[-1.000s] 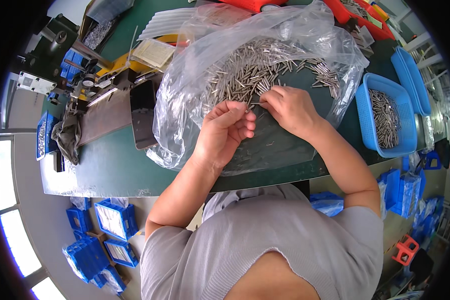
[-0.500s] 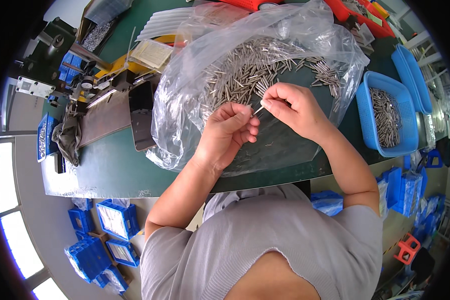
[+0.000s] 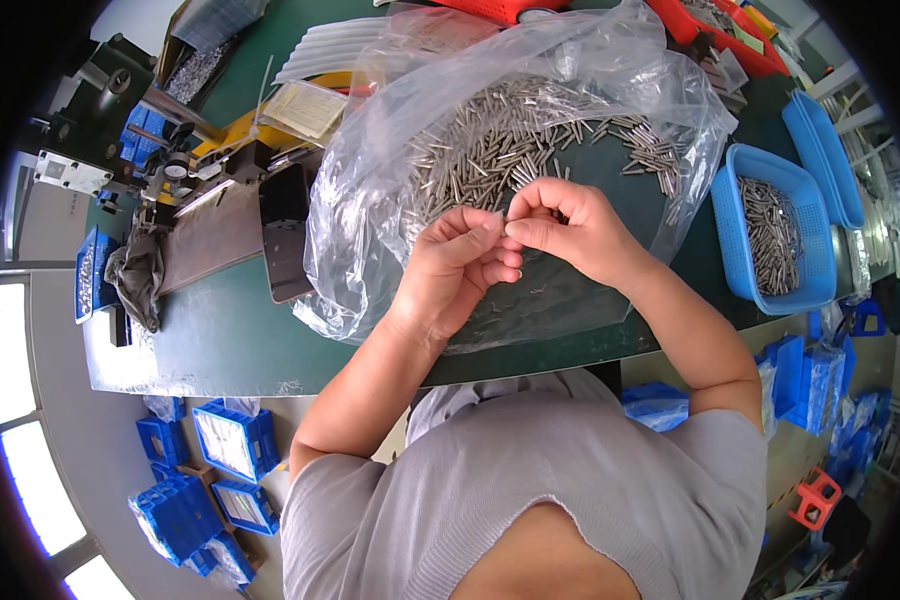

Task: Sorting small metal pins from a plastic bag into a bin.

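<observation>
Over the front of a clear plastic bag (image 3: 355,225) on the green table, my two hands meet at the fingertips. My left hand (image 3: 455,262) is turned partly palm up, its thumb and forefinger pinched and the other fingers curled. My right hand (image 3: 575,235) comes from the right with thumb and forefinger pressed together against the left fingertips. A slim metal pin is between them, now almost wholly covered by the fingers. Just beyond my hands a heap of small metal pins (image 3: 490,150) lies in the opened bag, with a smaller cluster (image 3: 650,150) to its right.
A blue basket (image 3: 725,225) of metal pins stands at the right, an empty-looking blue tray (image 3: 800,120) behind it. At the left are a bench fixture with a dial gauge (image 3: 175,168), a dark phone-like slab (image 3: 285,240) and a grey cloth (image 3: 138,280). Red bins (image 3: 760,60) sit at the back.
My right hand has moved left and slightly down until its fingertips meet my left hand's. The pin that showed between the hands is now covered. My left hand has hardly moved.
</observation>
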Tool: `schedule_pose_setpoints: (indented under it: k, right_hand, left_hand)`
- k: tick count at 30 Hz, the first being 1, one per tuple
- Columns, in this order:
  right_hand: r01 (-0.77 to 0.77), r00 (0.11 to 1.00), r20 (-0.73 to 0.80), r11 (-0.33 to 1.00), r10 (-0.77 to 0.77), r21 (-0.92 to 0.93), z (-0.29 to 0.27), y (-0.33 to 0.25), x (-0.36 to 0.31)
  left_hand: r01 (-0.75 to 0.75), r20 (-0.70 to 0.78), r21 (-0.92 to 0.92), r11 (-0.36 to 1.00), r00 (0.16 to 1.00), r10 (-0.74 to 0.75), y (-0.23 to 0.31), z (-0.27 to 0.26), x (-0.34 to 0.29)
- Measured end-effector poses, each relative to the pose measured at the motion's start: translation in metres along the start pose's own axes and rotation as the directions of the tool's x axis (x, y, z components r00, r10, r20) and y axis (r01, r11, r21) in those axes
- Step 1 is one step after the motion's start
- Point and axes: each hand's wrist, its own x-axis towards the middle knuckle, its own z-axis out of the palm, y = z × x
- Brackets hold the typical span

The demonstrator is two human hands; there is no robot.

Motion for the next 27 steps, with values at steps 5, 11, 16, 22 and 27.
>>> schedule_pose_setpoints:
  k: [5, 11, 16, 22, 27]
  right_hand:
    - [-0.11, 0.981, -0.074, 0.83, 0.179, 0.547, -0.034, -0.002, 0.008]
    - [-0.344, 0.933, -0.014, 0.903, 0.359, 0.259, -0.041, -0.003, 0.008]
    - [-0.068, 0.998, -0.061, 0.616, 0.032, -0.785, -0.029, -0.001, 0.001]
    - [0.111, 0.987, 0.037, 0.491, -0.157, -0.864, -0.026, 0.012, 0.002]
    - [-0.028, 0.999, -0.033, 0.847, 0.012, -0.531, -0.027, 0.001, 0.003]
  left_hand:
    - [-0.033, -0.046, 0.059, 0.998, 0.998, 0.035, 0.003, -0.001, -0.002]
    - [-0.022, -0.08, 0.031, 0.999, 0.996, 0.024, 0.002, 0.0, -0.002]
    - [-0.034, -0.097, 0.021, 0.999, 0.995, 0.036, 0.004, -0.002, -0.001]
    - [-0.029, -0.081, 0.034, 0.999, 0.996, 0.032, 0.004, 0.0, -0.001]
    - [-0.01, -0.056, 0.068, 0.998, 0.998, 0.014, 0.003, 0.001, -0.002]
